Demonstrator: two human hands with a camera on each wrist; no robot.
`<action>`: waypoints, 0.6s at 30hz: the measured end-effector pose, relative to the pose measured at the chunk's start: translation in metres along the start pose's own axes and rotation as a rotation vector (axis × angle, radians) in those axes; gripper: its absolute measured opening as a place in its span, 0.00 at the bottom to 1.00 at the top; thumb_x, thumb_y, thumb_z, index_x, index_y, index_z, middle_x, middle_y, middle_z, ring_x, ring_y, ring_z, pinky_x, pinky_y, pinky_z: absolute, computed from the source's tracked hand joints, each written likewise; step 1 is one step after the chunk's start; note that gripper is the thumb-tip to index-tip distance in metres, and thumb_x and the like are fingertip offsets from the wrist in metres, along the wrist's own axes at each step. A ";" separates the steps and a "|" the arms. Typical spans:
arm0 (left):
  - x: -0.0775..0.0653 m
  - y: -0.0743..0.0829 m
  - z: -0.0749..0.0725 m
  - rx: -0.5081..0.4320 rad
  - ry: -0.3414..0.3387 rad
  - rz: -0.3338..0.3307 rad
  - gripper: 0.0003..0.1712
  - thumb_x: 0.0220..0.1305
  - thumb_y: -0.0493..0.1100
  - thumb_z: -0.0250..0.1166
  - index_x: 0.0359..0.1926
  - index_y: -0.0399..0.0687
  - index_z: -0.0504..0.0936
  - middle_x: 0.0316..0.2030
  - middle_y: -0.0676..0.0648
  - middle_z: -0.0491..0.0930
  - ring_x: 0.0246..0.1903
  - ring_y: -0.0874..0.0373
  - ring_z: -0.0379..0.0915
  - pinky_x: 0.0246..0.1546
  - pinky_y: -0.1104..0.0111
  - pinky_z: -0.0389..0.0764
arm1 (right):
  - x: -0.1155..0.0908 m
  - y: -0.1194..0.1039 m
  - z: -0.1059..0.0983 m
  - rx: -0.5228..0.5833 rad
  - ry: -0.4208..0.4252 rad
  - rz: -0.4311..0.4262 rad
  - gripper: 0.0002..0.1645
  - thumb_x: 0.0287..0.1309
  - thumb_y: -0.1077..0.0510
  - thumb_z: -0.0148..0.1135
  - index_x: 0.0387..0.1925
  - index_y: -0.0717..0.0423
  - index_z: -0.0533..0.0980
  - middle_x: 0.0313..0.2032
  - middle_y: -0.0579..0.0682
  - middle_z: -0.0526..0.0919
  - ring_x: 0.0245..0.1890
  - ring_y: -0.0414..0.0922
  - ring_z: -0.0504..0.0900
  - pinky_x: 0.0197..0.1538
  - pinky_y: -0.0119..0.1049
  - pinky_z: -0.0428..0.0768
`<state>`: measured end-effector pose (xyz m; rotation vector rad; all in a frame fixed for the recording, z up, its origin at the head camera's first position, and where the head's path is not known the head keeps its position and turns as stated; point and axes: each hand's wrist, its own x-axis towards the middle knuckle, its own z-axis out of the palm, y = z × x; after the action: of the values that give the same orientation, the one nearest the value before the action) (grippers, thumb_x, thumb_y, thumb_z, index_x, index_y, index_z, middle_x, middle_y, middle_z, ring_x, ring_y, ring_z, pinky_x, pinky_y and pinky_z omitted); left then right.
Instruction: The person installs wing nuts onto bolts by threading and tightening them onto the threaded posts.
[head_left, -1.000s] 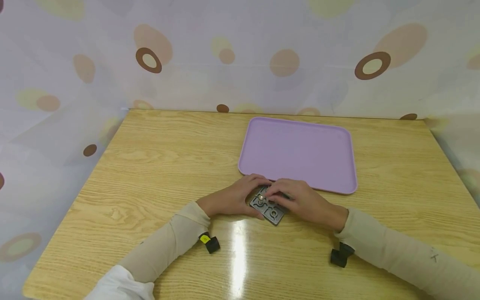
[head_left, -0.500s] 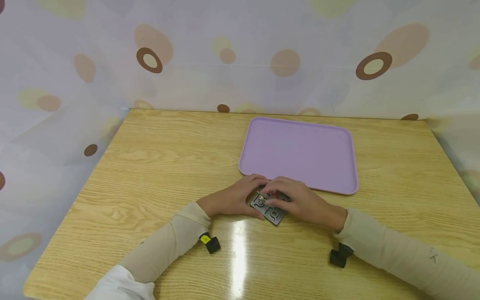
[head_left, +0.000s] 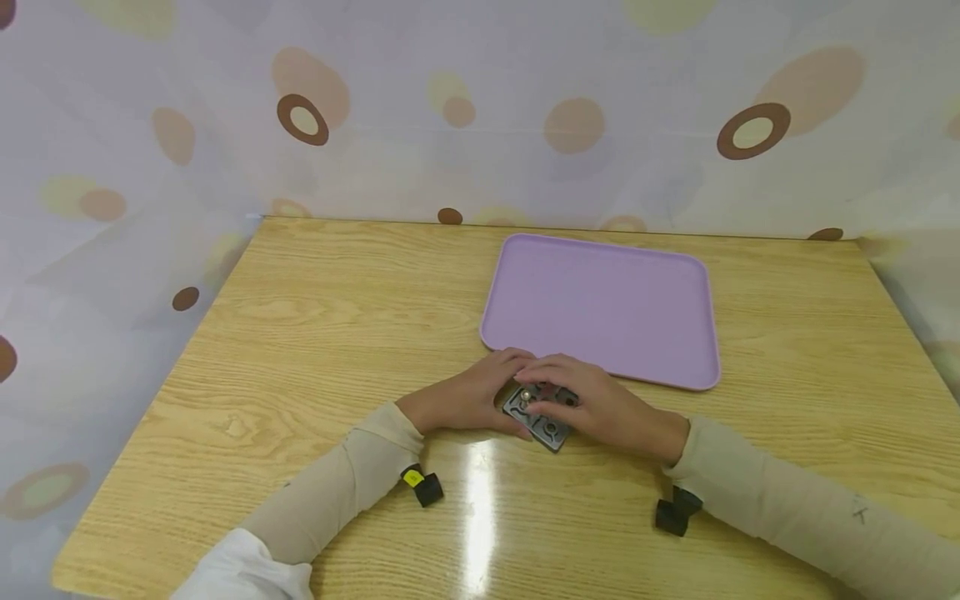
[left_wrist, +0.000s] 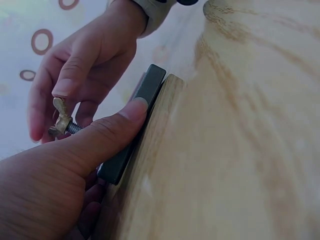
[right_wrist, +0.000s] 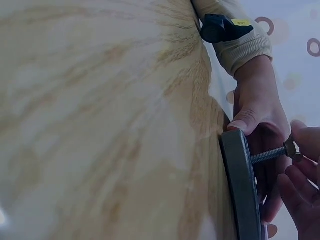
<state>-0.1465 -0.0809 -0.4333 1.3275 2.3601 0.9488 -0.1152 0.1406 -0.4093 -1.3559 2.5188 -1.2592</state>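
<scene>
A grey metal plate with raised ring patterns lies on the table. My left hand grips its left side, with the thumb along the near edge and the other fingers at the far side. From the plate's face rises a threaded bolt topped by a brass-coloured wing nut. Curled round this wing nut are the thumb and fingers of my right hand; in the left wrist view one digit touches a wing. Part of the plate is hidden under the right hand.
Just behind the hands lies a purple tray with a low rim. The wooden table meets a patterned backdrop at its back edge. Light glares off the table in front of the plate.
My right hand's fingertips have shifted left, from beside the wing nut to round it, with the index finger on its far side. The left hand keeps its grip on the plate.
</scene>
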 end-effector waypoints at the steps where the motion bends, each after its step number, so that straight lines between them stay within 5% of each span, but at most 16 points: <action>1: 0.000 0.000 0.000 0.000 -0.003 -0.003 0.49 0.46 0.62 0.71 0.65 0.48 0.61 0.62 0.50 0.60 0.61 0.60 0.53 0.63 0.68 0.57 | 0.000 0.000 0.000 -0.005 0.000 0.001 0.24 0.54 0.57 0.66 0.54 0.56 0.74 0.53 0.44 0.75 0.50 0.40 0.74 0.51 0.35 0.74; 18: 0.000 0.000 -0.001 -0.001 0.005 -0.002 0.51 0.45 0.61 0.72 0.66 0.48 0.60 0.62 0.49 0.60 0.61 0.60 0.53 0.63 0.68 0.56 | -0.002 0.000 -0.004 -0.017 0.031 0.036 0.15 0.58 0.58 0.62 0.48 0.52 0.77 0.45 0.41 0.77 0.42 0.37 0.76 0.43 0.35 0.77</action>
<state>-0.1469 -0.0815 -0.4331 1.3241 2.3644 0.9536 -0.1154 0.1445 -0.4073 -1.2987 2.5676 -1.2656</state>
